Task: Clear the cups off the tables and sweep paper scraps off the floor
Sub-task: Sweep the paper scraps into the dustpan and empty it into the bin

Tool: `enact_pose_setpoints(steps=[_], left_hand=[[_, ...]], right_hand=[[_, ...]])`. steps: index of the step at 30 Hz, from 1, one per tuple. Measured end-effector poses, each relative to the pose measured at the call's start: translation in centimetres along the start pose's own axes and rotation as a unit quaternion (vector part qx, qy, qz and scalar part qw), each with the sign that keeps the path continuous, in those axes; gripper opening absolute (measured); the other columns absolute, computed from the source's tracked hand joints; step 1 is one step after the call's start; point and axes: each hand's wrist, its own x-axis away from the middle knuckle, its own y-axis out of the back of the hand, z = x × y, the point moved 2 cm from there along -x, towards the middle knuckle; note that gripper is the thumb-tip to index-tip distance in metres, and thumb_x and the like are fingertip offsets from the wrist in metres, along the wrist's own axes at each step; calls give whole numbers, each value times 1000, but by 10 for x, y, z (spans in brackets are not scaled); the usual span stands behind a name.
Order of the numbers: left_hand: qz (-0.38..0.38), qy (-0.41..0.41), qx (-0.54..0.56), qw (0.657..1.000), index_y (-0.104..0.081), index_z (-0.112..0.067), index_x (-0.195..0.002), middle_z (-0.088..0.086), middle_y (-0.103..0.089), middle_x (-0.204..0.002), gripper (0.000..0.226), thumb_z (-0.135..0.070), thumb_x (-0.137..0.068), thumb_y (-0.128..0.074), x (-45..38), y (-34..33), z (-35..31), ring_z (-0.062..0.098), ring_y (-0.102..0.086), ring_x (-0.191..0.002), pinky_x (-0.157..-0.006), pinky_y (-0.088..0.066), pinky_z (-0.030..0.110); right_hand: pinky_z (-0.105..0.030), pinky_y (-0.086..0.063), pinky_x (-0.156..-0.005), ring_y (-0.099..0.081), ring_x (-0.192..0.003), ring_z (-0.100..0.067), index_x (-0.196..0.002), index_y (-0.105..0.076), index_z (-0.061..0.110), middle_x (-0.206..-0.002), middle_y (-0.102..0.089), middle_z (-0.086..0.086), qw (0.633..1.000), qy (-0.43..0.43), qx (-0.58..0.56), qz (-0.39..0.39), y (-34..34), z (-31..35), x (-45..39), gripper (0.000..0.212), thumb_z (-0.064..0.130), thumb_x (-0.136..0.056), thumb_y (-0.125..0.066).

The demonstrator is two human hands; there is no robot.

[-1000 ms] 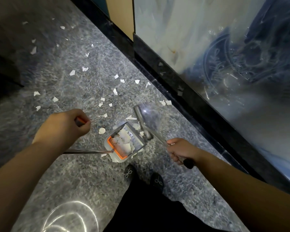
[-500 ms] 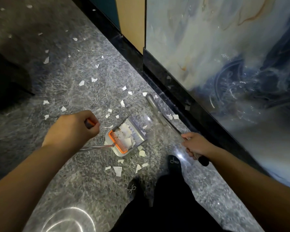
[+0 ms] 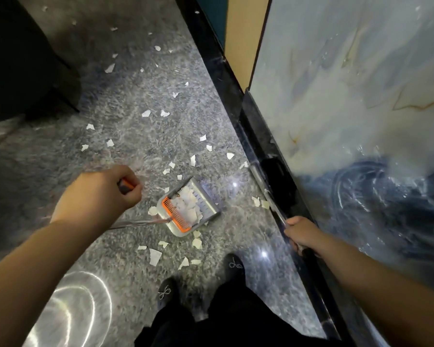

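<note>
From the head view (the only 1 I have), my left hand (image 3: pixel 98 194) is curled round the orange-tipped handle (image 3: pixel 125 185) of the dustpan (image 3: pixel 189 209), which sits on the floor (image 3: pixel 135 136) ahead of my feet, already heaped with white paper. My right hand (image 3: pixel 301 234) grips the broom pole (image 3: pixel 267 196), which runs up and away along the black skirting (image 3: pixel 226 78), its head lost in blur and shadow near the wall.

The paper scraps (image 3: pixel 166 254) lie in 2 groups: a near cluster between pan and shoes, behind the pan's orange comb, and a long trail stretching ahead and to the left. The pan's mouth faces forward-right, its long axis pointing at the wall, so I judge the near cluster needs the pan turned or pulled back; the left hand is closer to it.

Against half a second ago, the broom has swung right, from beside the pan to against the skirting, and the right hand went with it
</note>
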Motion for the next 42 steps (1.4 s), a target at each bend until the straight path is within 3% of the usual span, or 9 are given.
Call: enact_pose_setpoints(steps=[5, 9, 14, 17, 22, 28, 35, 40, 42], left_hand=[[-32, 37, 15, 999, -65, -34, -73, -20, -56, -59, 14, -32, -77, -78, 19, 4, -7, 18, -59, -63, -63, -51, 32], [-48, 75, 25, 996, -60, -38, -69, -23, -56, -59, 18, -36, -76, -77, 31, 9, -6, 12, -59, -61, -64, -51, 31], [-55, 96, 26, 993, -59, -38, -67, -23, -57, -58, 20, -36, -75, -77, 50, 9, 3, 18, -63, -67, -67, -53, 33], [-60, 100, 19, 993, -58, -40, -66, -22, -56, -58, 21, -37, -74, -77, 63, 12, 12, 21, -64, -68, -66, -53, 33], [-68, 100, -18, 992, -60, -39, -69, -24, -51, -56, 18, -39, -74, -77, 90, 20, 32, 16, -55, -59, -59, -47, 30], [-90, 120, -30, 988, -62, -36, -71, -24, -49, -56, 15, -36, -75, -77, 116, 27, 54, 16, -52, -57, -58, -45, 29], [-94, 173, -12, 980, -66, -32, -78, -19, -51, -58, 9, -34, -79, -75, 97, 21, 47, 18, -53, -61, -59, -44, 29], [-88, 222, 3, 971, -68, -28, -82, -3, -66, -69, 10, -37, -80, -72, 58, 15, 30, 26, -63, -74, -67, -54, 37], [-91, 241, 12, 966, -67, -29, -81, -4, -67, -70, 9, -37, -80, -72, 46, 13, 22, 26, -64, -74, -68, -55, 37]], right_hand=[[-23, -38, -45, -49, -44, -20, -90, -53, 4, -59, -57, -15, 996, 28, 56, 66, -5, 28, -3, 12, -1, -89, -43], [-23, -39, -43, -47, -50, -19, -98, -48, 8, -68, -53, -13, 993, 22, 11, 117, -14, 43, 7, 16, -1, -91, -38], [-22, -39, -43, -48, -43, -17, -119, -44, 11, -52, -53, -7, 982, 63, 20, 174, -32, 52, 25, 29, 2, -91, -45], [-22, -39, -40, -46, -43, -16, -139, -41, 12, -57, -51, -8, 979, 60, -18, 192, -45, 53, 32, 49, 2, -91, -46], [-20, -39, -37, -48, -39, -14, -141, -42, 13, -57, -54, -9, 980, 86, -38, 173, -66, 53, 41, 51, 2, -91, -51], [-22, -39, -38, -49, -35, -14, -137, -45, 14, -40, -55, 1, 984, 123, -38, 121, -71, 63, 32, 46, 6, -92, -50], [-23, -39, -38, -48, -33, -14, -137, -46, 13, -45, -56, -3, 989, 127, -38, 65, -18, 100, -18, 48, 5, -90, -53], [-19, -37, -34, -46, -34, -15, -137, -45, 10, -54, -54, -10, 992, 114, -2, 47, 30, 146, -65, 47, 3, -91, -51], [-18, -36, -33, -45, -32, -14, -126, -51, 8, -58, -50, -12, 993, 113, 10, 41, 46, 163, -82, 36, 0, -91, -49]])
